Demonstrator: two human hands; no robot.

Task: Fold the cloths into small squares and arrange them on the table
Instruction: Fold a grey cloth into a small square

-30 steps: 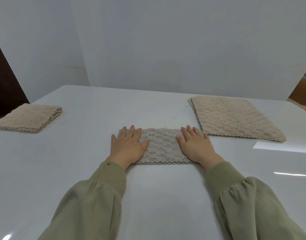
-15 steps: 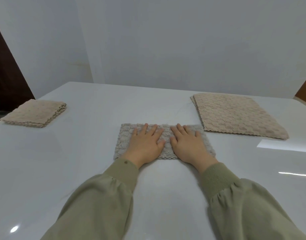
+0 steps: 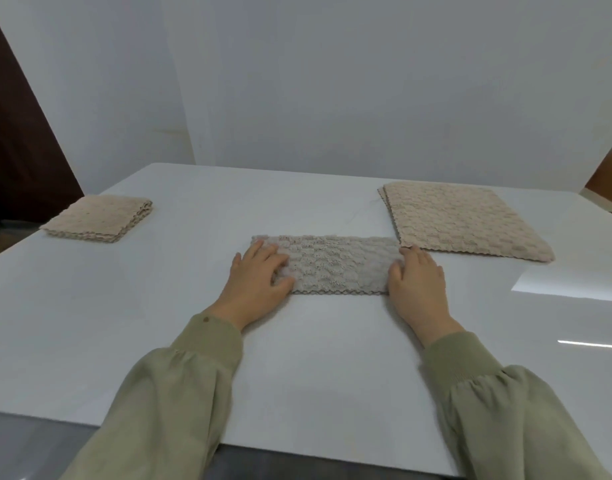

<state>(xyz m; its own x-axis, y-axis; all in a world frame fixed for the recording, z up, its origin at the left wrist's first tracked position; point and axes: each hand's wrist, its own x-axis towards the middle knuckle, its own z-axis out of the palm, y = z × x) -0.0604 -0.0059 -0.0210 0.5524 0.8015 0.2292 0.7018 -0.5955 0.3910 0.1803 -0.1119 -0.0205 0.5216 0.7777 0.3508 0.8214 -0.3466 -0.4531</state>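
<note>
- Cloth, grey-beige and folded into a long strip, lies flat in the middle of the table, its right end just beside the flat cloth pile.
- Left hand rests on the strip's left end, fingers together, laid over it, clamping nothing.
- Right hand rests likewise on the right end.
- Folded squares sit stacked far left, well apart.

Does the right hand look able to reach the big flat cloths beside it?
Probably yes: the right hand rests on the end of the folded cloth strip, right beside the unfolded cloths, with nothing between.
</note>
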